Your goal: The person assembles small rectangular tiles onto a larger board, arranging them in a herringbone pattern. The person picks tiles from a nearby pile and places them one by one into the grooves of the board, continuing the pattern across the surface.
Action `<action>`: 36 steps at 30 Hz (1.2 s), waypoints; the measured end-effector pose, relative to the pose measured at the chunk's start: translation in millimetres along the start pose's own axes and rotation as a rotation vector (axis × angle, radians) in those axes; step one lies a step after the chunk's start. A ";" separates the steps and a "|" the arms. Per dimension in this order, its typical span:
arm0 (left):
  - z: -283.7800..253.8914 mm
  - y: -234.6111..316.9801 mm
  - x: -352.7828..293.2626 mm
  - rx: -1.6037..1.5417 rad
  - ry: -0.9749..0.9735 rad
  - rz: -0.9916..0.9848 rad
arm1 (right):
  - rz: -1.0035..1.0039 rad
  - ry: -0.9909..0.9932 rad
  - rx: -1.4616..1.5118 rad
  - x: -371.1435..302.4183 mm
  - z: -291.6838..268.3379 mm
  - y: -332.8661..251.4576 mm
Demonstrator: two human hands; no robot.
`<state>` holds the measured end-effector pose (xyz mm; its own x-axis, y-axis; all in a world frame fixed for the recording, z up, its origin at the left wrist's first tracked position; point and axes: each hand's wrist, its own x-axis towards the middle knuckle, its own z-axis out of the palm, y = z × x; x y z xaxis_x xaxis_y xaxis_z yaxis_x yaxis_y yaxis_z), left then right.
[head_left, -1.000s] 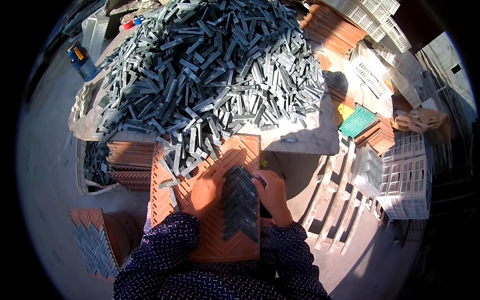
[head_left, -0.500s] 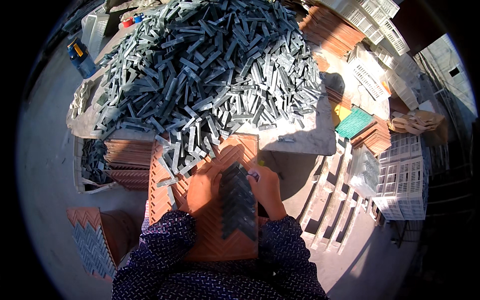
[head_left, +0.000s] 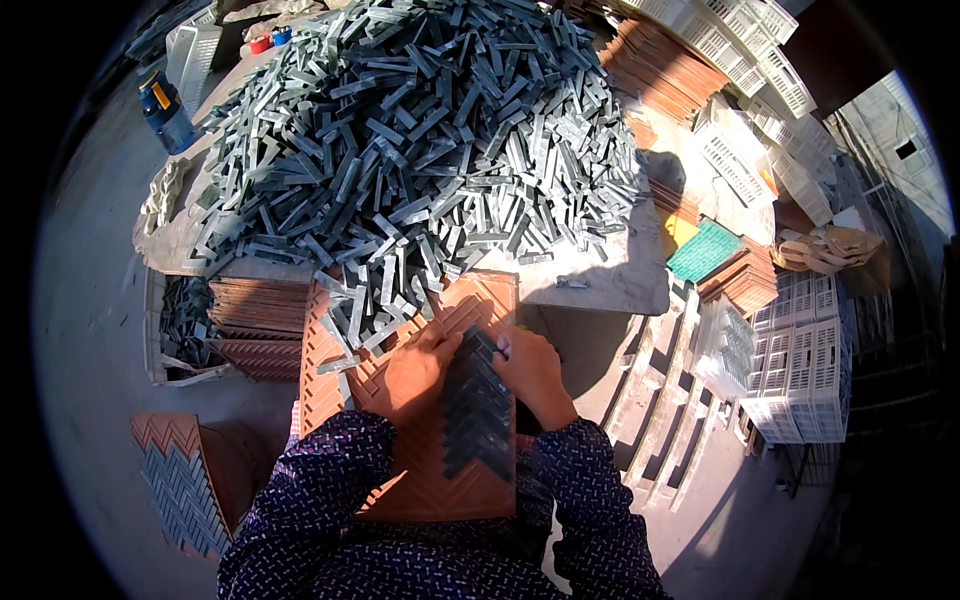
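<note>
A brown tray (head_left: 420,495) with herringbone grooves lies in front of me. Dark stone strips (head_left: 478,415) fill a zigzag band on its right half. My left hand (head_left: 412,375) rests over the tray left of this band, fingers together and bent, their tips by the band's upper left edge. On the opposite side, my right hand (head_left: 535,372) is closed, with thumb and fingertips at the upper right strips. Whatever either hand pinches is hidden. Loose grey strips (head_left: 385,290) lie over the tray's upper left part.
A big heap of stone strips (head_left: 400,130) covers the table (head_left: 610,285) beyond the tray. Stacked brown trays (head_left: 255,315) stand at left, with a filled tray (head_left: 185,485) lower down. At right are a wooden pallet (head_left: 665,400), white crates (head_left: 800,370) and a green tray (head_left: 705,250).
My left hand has moved up and right, its fingertips now closer to the top of the band. My right hand has shifted slightly at the band's right edge.
</note>
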<state>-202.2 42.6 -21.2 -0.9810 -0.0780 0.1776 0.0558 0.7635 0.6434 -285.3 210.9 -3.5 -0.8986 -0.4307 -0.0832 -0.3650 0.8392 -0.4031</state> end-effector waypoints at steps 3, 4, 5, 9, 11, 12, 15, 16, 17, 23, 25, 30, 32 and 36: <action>1.9 -5.3 2.4 -0.064 -0.052 -0.033 | -0.012 0.006 0.090 -0.3 1.0 8.7; 2.1 -6.3 2.2 -0.070 -0.067 -0.039 | -0.036 -0.015 0.157 2.4 1.9 14.0; 7.3 -11.1 4.6 -0.010 0.006 0.065 | -0.055 -0.032 0.221 4.8 -1.4 18.3; 6.5 -13.5 2.4 0.056 -0.073 0.069 | -0.061 -0.044 0.229 3.4 -5.5 18.0; -1.2 -8.7 5.3 0.095 -0.142 0.044 | -0.081 -0.032 0.237 4.0 -6.4 16.8; -1.6 -9.8 6.2 0.064 -0.107 0.069 | -0.093 -0.023 0.240 4.9 -7.5 15.5; -1.0 -12.1 1.1 -0.016 0.023 0.098 | -0.110 0.008 0.287 2.8 -9.0 6.4; 0.0 -10.9 -1.7 -0.036 0.084 0.084 | -0.106 0.011 0.305 2.6 -8.2 5.9; 1.0 -10.6 -4.4 -0.058 0.144 0.068 | -0.100 0.013 0.323 1.5 -6.7 5.6; 27.6 -21.7 -9.2 0.050 0.135 -0.099 | -0.321 0.254 0.366 16.8 7.7 -0.4; 23.1 -16.7 -4.9 -0.015 0.166 -0.051 | -0.297 0.245 0.362 24.9 12.1 -1.1; 16.6 -16.2 -8.4 -0.063 0.174 0.022 | -0.185 0.069 0.318 42.1 21.4 2.4; 15.9 -22.4 -11.6 0.020 0.112 0.112 | -0.195 0.061 0.280 40.3 20.9 0.3; 10.4 -15.7 -16.1 0.166 0.109 0.192 | -0.325 0.197 0.266 49.1 19.1 -25.5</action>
<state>-189.3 38.6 -41.9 -0.9290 0.0169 0.3697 0.1993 0.8646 0.4612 -315.5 162.0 -14.7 -0.7863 -0.5646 0.2507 -0.5835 0.5457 -0.6014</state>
